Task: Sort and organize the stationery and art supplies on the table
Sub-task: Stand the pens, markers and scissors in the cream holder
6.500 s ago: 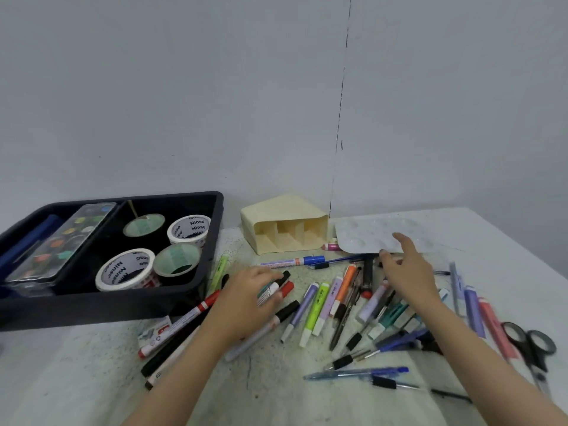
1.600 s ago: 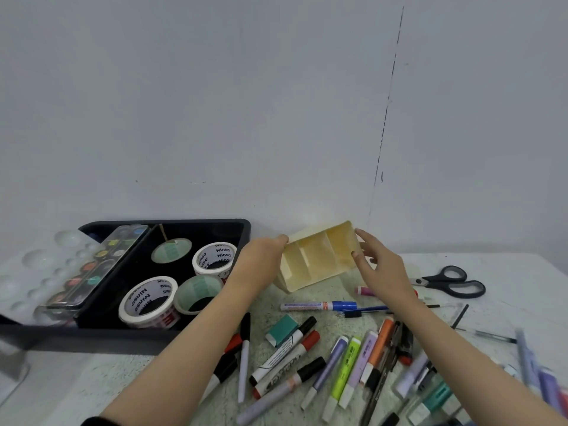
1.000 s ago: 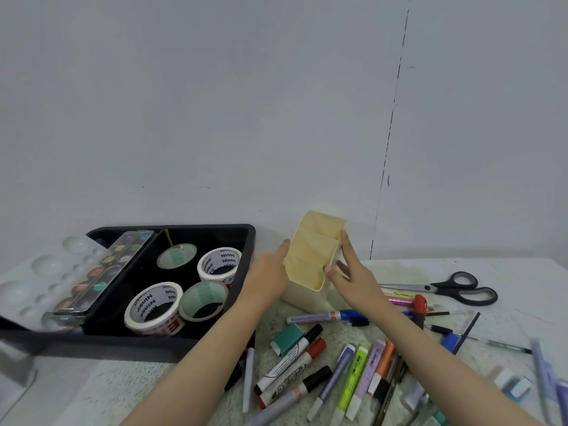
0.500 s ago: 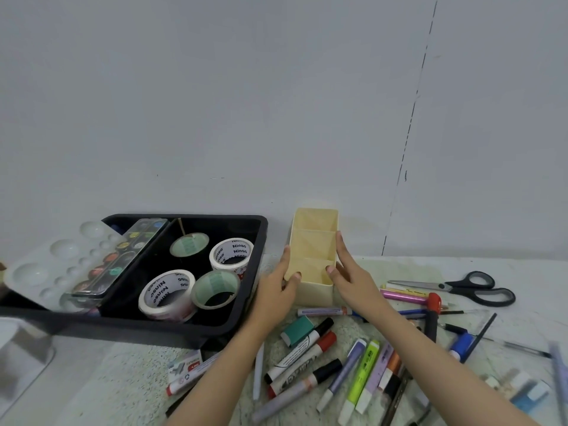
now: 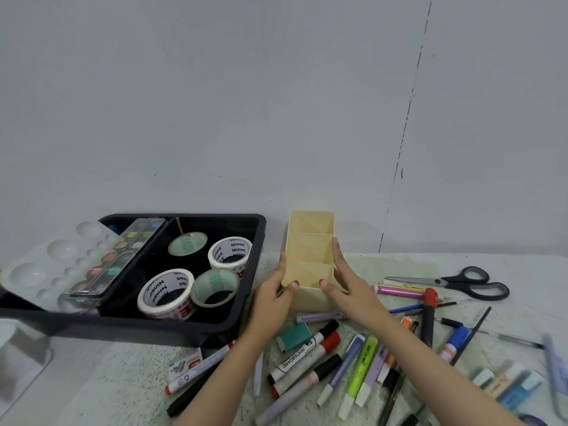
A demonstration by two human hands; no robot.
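Observation:
A pale yellow desk organizer (image 5: 310, 241) with three open compartments stands upright on the table, just right of the black tray (image 5: 184, 325). My left hand (image 5: 272, 302) grips its left side with the thumb on the front rim. My right hand (image 5: 345, 287) grips its right side, index finger along the wall and thumb on the front rim. Loose markers (image 5: 307, 355), highlighters (image 5: 364, 364) and pens lie scattered in front of and to the right of the organizer. All three compartments look empty.
The black tray holds several tape rolls (image 5: 166, 290) and a watercolour set (image 5: 123, 253); a white palette (image 5: 46, 262) leans at its left. Scissors (image 5: 461, 282) lie at the right. A green eraser (image 5: 293, 336) lies below the organizer. The wall is close behind.
The organizer, which lay on its side, was lifted, turned upright and set down beside the tray. Both hands still hold its sides, hardly moved in the last half second.

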